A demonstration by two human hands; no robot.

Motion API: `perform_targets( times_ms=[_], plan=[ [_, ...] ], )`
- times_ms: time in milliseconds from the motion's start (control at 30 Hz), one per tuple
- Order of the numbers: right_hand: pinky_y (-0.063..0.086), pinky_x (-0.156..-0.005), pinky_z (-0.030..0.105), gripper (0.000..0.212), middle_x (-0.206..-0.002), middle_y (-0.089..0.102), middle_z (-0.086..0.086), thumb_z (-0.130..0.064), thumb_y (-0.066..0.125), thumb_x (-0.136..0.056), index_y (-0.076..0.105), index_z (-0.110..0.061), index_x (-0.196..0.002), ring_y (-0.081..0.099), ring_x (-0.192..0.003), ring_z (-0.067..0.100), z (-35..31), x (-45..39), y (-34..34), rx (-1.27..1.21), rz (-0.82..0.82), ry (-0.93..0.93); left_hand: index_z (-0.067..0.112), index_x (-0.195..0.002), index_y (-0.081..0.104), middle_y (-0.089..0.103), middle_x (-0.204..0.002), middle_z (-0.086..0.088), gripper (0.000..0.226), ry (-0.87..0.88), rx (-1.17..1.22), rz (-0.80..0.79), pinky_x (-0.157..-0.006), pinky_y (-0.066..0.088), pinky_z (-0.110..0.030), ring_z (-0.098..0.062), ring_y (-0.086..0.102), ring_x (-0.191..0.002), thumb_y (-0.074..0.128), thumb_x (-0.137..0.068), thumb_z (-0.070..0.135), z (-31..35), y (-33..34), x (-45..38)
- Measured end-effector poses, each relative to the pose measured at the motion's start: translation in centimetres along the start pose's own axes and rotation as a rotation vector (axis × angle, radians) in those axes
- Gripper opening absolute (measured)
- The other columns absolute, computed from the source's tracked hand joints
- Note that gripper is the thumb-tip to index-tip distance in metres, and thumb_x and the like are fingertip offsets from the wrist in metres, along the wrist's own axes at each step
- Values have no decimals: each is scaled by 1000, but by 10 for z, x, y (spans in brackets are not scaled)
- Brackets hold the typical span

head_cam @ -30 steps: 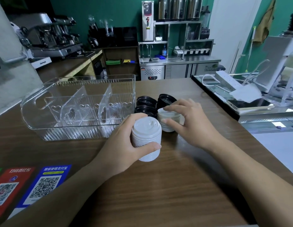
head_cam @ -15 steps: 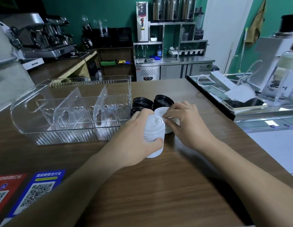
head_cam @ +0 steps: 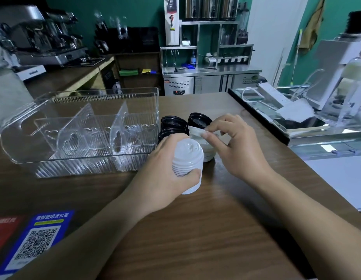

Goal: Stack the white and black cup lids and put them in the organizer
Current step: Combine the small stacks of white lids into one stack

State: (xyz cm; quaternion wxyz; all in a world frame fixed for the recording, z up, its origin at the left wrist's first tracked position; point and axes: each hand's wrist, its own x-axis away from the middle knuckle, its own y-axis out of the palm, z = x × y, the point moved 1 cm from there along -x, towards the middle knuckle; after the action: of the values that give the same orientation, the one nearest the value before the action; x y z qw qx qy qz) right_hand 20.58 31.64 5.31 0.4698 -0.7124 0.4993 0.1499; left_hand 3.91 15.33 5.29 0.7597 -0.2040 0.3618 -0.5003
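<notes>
White lid stack — gripped by left hand; right hand pinches one white lid.

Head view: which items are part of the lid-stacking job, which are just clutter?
Job:
- white lid stack, gripped by left hand
- single white lid, pinched by right hand
- black lids on the counter
- clear organizer, nothing in it yet

Clutter:
- QR code stickers
- espresso machine
- power strip
</notes>
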Motion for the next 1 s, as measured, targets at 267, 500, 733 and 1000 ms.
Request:
perform_targets(
  times_ms=[267, 500, 733, 1000],
  plan=[
    [44, -68, 30, 22, -81, 66, 3, -24, 71, -110, 73, -14, -91, 54, -71, 17, -18, -1, -12, -271, 82, 107, 54, -150, 47, 56, -143, 31, 70, 17, 10, 10, -105, 46, -25, 4, 56, -133, 86, -92, 51, -4, 0, 1],
    [43, -68, 29, 35, -72, 59, 4, -18, 59, -116, 65, -6, -83, 51, -68, 19, -24, -6, -17, -625, 45, 242, 39, -161, 53, 60, -149, 24, 87, 72, 29, 153, -117, 50, -28, 4, 59, -141, 89, -86, 64, -1, -8, 1],
    [33, -69, 34, 38, -68, 50, 3, -24, 59, -111, 65, -13, -76, 40, -66, 20, -40, 0, -11, -1040, -163, 340, 32, -176, 35, 55, -166, 17, 107, 138, 189, 203, -130, 45, -37, -5, 53, -156, 98, -89, 31, 2, -11, 0],
    [17, -70, 53, 48, -66, 45, 9, -29, 61, -111, 57, 15, -92, 30, -67, 28, -43, 2, -11, -1017, -243, 334, 27, -169, 48, 61, -161, 9, 93, 219, 203, 237, -125, 50, -52, -24, 58, -154, 98, -90, 22, 0, -9, -1]
  ],
)
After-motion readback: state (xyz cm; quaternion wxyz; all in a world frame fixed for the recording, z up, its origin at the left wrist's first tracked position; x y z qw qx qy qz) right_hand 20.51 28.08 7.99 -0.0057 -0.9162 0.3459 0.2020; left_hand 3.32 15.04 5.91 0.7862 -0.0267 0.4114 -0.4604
